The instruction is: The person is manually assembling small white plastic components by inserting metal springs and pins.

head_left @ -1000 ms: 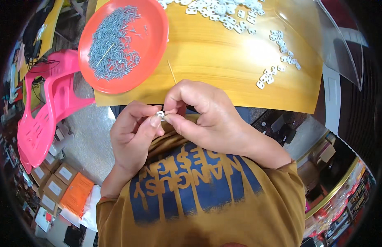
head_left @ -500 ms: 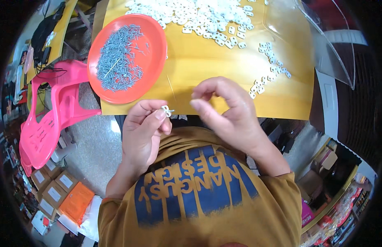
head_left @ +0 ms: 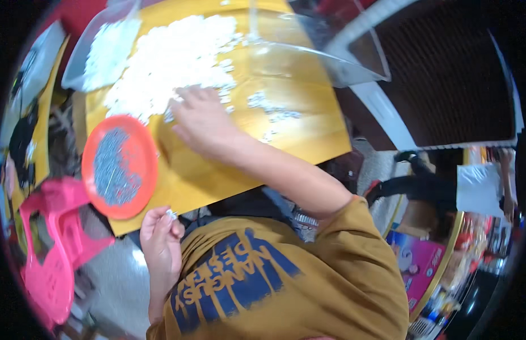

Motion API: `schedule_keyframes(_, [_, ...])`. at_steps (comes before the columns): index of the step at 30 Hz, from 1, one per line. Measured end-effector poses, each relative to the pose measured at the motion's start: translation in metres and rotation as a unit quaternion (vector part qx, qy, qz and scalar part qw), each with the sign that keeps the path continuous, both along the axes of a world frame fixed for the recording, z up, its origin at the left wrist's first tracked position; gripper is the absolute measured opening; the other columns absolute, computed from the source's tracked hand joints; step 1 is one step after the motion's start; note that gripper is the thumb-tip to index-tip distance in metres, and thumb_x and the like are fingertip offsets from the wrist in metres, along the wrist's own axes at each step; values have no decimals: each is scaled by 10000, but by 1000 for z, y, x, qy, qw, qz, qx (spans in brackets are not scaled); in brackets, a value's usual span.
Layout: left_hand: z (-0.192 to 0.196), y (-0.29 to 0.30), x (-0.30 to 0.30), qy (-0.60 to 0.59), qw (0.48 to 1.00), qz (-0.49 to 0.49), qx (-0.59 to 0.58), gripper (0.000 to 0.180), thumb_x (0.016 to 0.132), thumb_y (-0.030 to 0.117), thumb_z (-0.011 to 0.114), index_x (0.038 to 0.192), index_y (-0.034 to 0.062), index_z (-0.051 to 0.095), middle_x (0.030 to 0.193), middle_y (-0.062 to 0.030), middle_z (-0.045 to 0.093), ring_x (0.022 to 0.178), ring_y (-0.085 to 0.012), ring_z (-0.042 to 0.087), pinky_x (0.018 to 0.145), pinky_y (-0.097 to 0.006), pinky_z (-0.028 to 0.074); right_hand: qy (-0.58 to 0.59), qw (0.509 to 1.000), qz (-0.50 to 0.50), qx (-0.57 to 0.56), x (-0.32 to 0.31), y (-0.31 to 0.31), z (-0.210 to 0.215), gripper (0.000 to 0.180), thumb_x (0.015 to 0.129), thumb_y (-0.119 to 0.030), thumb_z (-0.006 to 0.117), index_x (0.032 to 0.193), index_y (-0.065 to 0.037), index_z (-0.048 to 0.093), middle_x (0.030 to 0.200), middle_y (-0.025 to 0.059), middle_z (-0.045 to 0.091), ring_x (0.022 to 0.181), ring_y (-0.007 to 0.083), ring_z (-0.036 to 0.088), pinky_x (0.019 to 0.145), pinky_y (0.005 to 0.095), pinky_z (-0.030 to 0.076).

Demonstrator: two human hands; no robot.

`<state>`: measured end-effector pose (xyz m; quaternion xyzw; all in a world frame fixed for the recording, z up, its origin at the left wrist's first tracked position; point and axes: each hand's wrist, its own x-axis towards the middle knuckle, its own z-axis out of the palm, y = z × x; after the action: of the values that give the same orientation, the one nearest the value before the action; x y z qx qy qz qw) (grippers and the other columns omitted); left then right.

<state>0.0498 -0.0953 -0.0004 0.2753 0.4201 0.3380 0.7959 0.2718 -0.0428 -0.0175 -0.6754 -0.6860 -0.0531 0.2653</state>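
My left hand (head_left: 162,235) is closed near the table's front edge. Thumb and fingers pinch a small white two-hole plastic piece (head_left: 171,214); the earlier frame shows a screw sticking out of it, which is too blurred to make out now. My right hand (head_left: 203,122) is stretched forward with its fingers apart, palm down, at the near edge of a big pile of white plastic pieces (head_left: 166,62). Its fingertips reach the pieces there, somewhat smeared by motion. Left of my right hand lies a red-orange plate (head_left: 148,184) holding many small grey screws (head_left: 112,164).
A yellow sheet (head_left: 217,184) covers the table. Loose white pieces (head_left: 274,110) lie in a group at the right. A clear bin (head_left: 75,68) of white pieces stands far left, another clear bin (head_left: 297,51) far right. A pink chair (head_left: 53,272) is at left; another person (head_left: 421,184) is at right.
My right hand has gone from beside my left hand out to the white pile. My left hand keeps its white piece. The view has swung round to the right, and another person now shows.
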Motion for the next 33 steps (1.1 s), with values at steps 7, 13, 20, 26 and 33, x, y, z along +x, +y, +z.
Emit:
schedule_keyframes(7, [2,1,10,-25,999,-44,6,102,813,40,512,906,11,479,666,-31,460,559,-98,434,521,-211,366,46,992,-25,-111,15,9,17,389,698,-198,576,1033,-15,506,1062,148,513,1030,288,452,879,413,329])
schedule_keyframes(13, [-3,0,-3,-23,1000,-20,3,108,810,37,514,909,10,479,686,-40,472,565,-101,441,524,-213,369,201,976,20,78,29,-26,33,369,743,-219,599,1027,7,530,1025,166,551,968,296,518,848,365,394])
schedule_keyframes(20, [-1,9,-3,-26,998,-59,-29,121,805,34,516,923,12,498,707,-28,490,581,-99,461,538,-228,363,703,456,488,242,75,-161,165,250,802,-88,403,796,-11,641,734,108,636,647,205,618,674,330,477])
schedule_keyframes(26, [1,12,6,-28,995,-83,-54,101,815,26,498,912,4,513,702,-40,511,587,-107,490,547,-233,394,671,516,525,88,102,-169,154,127,758,-56,539,789,11,642,700,159,627,573,210,618,542,358,523])
schedule_keyframes(33, [-2,24,20,-40,989,-130,-56,111,809,3,503,919,-8,517,739,-57,525,598,-108,502,555,-226,410,303,931,106,-175,55,-16,84,222,770,-106,542,945,28,569,926,120,578,905,200,531,790,294,401])
